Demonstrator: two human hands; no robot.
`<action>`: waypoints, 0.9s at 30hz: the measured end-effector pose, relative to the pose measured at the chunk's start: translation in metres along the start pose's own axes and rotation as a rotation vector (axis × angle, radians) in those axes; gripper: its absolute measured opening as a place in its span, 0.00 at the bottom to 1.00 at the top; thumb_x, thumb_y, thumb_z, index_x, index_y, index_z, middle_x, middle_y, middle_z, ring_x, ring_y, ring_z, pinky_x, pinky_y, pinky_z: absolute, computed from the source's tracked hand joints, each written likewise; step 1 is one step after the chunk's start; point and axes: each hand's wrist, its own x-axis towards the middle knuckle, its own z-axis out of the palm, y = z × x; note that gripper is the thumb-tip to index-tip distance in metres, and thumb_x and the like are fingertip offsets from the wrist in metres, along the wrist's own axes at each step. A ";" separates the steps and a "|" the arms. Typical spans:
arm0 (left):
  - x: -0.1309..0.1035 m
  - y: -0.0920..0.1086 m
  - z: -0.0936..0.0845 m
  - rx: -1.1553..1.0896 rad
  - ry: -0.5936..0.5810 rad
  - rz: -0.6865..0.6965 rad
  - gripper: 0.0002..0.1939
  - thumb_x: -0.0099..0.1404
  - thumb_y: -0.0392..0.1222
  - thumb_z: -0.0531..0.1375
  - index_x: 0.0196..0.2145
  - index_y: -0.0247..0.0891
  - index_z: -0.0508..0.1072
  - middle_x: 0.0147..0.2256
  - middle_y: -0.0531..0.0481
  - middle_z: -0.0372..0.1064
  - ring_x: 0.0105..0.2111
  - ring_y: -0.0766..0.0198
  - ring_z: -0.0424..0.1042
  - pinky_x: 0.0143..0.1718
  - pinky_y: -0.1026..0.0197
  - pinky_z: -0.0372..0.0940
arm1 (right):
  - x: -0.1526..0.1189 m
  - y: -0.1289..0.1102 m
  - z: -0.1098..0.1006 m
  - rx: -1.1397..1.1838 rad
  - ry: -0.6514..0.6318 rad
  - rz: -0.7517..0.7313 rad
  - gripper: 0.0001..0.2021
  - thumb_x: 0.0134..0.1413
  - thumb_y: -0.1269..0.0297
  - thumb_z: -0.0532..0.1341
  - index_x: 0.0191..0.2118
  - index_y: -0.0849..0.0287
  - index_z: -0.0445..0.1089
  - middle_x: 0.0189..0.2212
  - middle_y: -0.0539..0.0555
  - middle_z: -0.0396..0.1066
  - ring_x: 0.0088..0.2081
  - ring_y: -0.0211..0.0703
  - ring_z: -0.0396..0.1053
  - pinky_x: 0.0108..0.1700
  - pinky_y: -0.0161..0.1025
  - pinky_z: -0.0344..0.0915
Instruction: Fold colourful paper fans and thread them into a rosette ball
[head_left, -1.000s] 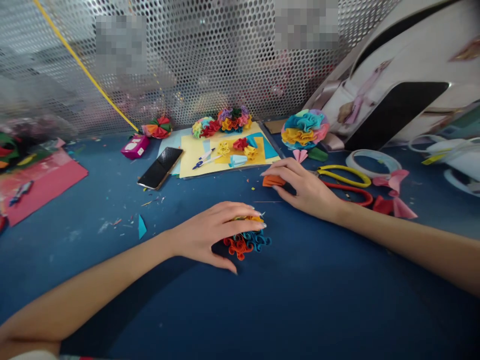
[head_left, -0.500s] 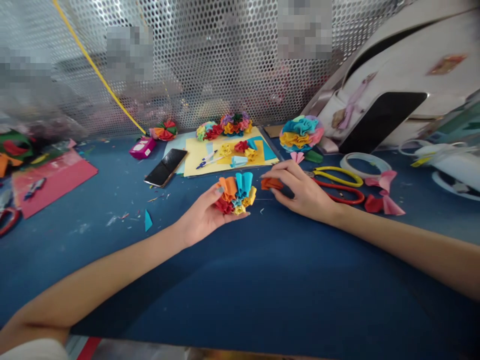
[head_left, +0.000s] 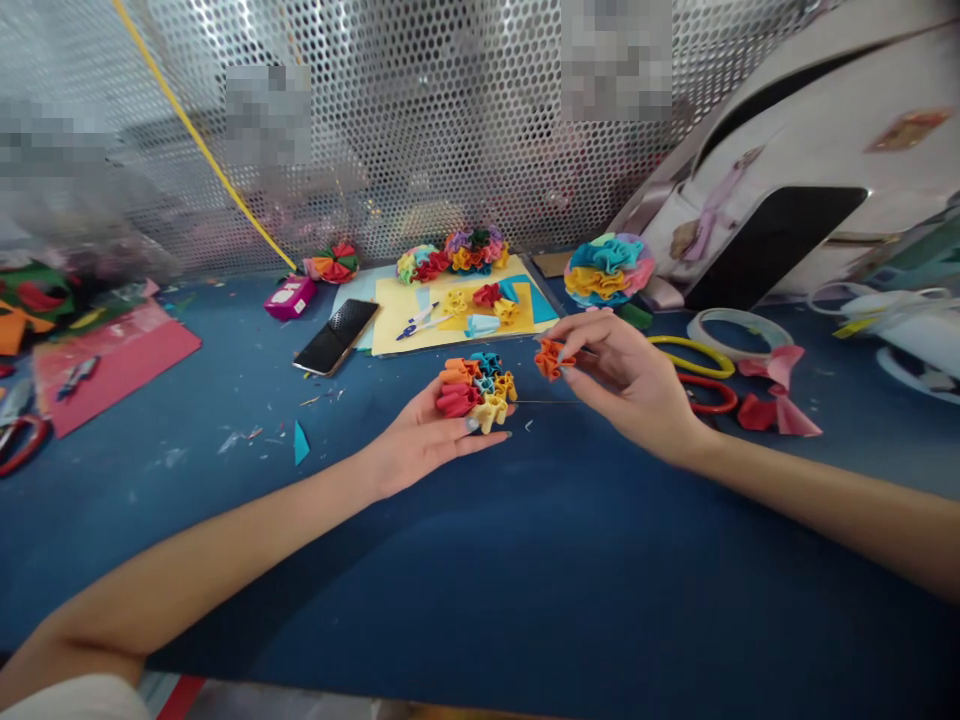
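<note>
My left hand (head_left: 427, 440) is closed around a cluster of ruffled paper pieces (head_left: 476, 388) in orange, red, blue and yellow. A thin thread or wire (head_left: 551, 402) runs from the cluster's right side toward my right hand (head_left: 634, 375). Between that hand's thumb and fingertips sits an orange ruffled paper piece (head_left: 553, 360), its folded end facing me. The two hands are a short way apart above the blue table. Behind them, loose yellow and red paper ruffles (head_left: 487, 296) lie on yellow sheets.
At the back stand a paper pompom (head_left: 609, 268) and a metal mesh (head_left: 420, 130). A phone (head_left: 337, 337) lies left of the sheets. On the right are scissors with red handles (head_left: 709, 393), yellow handles (head_left: 697, 352), a tape roll (head_left: 742, 328) and a bag (head_left: 817, 130).
My left hand has turned the cluster so its ruffled ends show differently, with its thumb now lower. My right hand has rotated the orange piece, showing its folds, and moved slightly right.
</note>
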 end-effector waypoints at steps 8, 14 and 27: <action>-0.003 -0.006 0.006 0.077 0.066 0.053 0.22 0.64 0.33 0.69 0.54 0.40 0.70 0.55 0.43 0.74 0.56 0.47 0.76 0.57 0.39 0.73 | 0.008 -0.032 0.016 0.191 -0.006 0.116 0.04 0.67 0.61 0.61 0.41 0.51 0.65 0.48 0.58 0.71 0.55 0.53 0.72 0.56 0.53 0.75; -0.003 -0.006 0.006 0.155 0.134 0.075 0.24 0.65 0.36 0.69 0.56 0.41 0.68 0.52 0.44 0.74 0.56 0.46 0.75 0.57 0.35 0.72 | 0.012 -0.023 0.027 0.081 -0.050 0.001 0.01 0.68 0.63 0.59 0.43 0.51 0.67 0.45 0.57 0.71 0.49 0.48 0.73 0.50 0.46 0.75; 0.006 0.005 -0.007 0.044 0.118 0.046 0.25 0.62 0.39 0.72 0.54 0.39 0.70 0.54 0.40 0.74 0.55 0.42 0.77 0.58 0.34 0.71 | -0.027 -0.006 -0.035 -0.333 -0.421 -0.054 0.17 0.66 0.54 0.63 0.58 0.46 0.68 0.51 0.58 0.75 0.51 0.55 0.76 0.50 0.48 0.76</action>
